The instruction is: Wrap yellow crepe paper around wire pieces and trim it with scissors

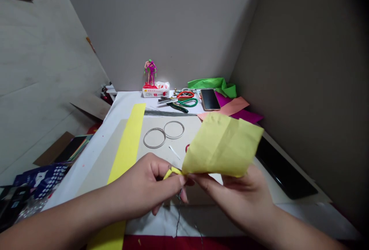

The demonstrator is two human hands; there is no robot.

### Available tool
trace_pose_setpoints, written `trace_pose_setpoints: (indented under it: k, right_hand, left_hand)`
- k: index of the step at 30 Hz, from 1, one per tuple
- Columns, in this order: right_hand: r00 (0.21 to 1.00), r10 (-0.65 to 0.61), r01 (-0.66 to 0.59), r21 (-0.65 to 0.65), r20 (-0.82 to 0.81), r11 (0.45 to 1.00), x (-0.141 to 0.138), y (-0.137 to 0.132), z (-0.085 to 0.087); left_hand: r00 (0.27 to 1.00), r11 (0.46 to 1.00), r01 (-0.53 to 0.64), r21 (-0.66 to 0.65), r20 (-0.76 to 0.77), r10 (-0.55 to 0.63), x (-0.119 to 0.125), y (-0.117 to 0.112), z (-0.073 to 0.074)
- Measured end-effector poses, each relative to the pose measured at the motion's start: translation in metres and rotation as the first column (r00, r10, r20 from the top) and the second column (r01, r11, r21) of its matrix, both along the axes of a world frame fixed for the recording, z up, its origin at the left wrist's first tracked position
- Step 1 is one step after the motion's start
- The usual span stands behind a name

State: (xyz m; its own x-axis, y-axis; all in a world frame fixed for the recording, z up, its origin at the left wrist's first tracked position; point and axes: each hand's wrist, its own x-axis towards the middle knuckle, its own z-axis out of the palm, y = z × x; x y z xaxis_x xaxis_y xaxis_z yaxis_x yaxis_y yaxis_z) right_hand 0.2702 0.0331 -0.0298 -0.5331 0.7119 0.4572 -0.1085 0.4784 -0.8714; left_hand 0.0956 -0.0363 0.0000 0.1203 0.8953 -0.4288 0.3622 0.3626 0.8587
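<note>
The left hand pinches the twisted end of a creased yellow paper sheet; thin dark wire hangs below it; the half-closed right hand grips the sheet's lower edge; two wire rings lie beyond.

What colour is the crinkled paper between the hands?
The crinkled paper sheet is pale yellow, best seen in the head view.

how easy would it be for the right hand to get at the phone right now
Probably fairly easy, but not straight away. The right hand is pinching the yellow paper, which sits between it and the phone. Once the hand lets go, the way looks mostly free, though the phone lies far across the table.
</note>
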Motion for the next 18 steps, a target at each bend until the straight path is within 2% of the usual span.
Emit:
trace_pose_setpoints:
  k: [3, 6, 9, 12, 14, 16, 18]
  right_hand:
    - [0.999, -0.016, 0.027, 0.246, -0.049, 0.969, 0.002, 0.002, -0.004]
    - [0.998, -0.015, 0.035, 0.361, -0.058, 0.932, 0.004, 0.004, -0.005]
    - [0.998, -0.037, 0.052, 0.334, -0.05, 0.941, 0.002, 0.004, -0.001]
    - [1.0, -0.01, 0.011, 0.169, -0.007, 0.986, -0.004, 0.004, 0.003]
    - [1.0, 0.026, -0.027, 0.086, 0.006, 0.996, -0.006, 0.004, 0.004]
    - [0.999, 0.029, -0.027, 0.121, -0.013, 0.992, -0.005, 0.004, 0.003]
    - [0.999, 0.025, -0.015, 0.293, -0.031, 0.956, -0.001, 0.005, -0.002]
  left_hand:
    - [0.999, 0.999, 0.029, 0.045, -0.02, -0.028, -0.002, 0.002, 0.002]
    - [0.999, 0.994, 0.054, 0.094, -0.009, -0.053, -0.003, 0.003, 0.002]
    - [0.998, 0.994, 0.062, 0.087, -0.002, -0.062, -0.006, 0.004, -0.001]
    - [0.999, 0.995, 0.048, 0.082, -0.007, -0.048, -0.008, 0.005, -0.006]
    - [0.999, 0.995, 0.04, 0.096, -0.01, -0.039, -0.009, 0.007, -0.009]
    - [0.999, 0.993, 0.041, 0.106, -0.005, -0.041, -0.009, 0.008, -0.009]
    - [0.999, 0.995, 0.039, 0.088, 0.023, -0.041, -0.009, 0.009, -0.008]
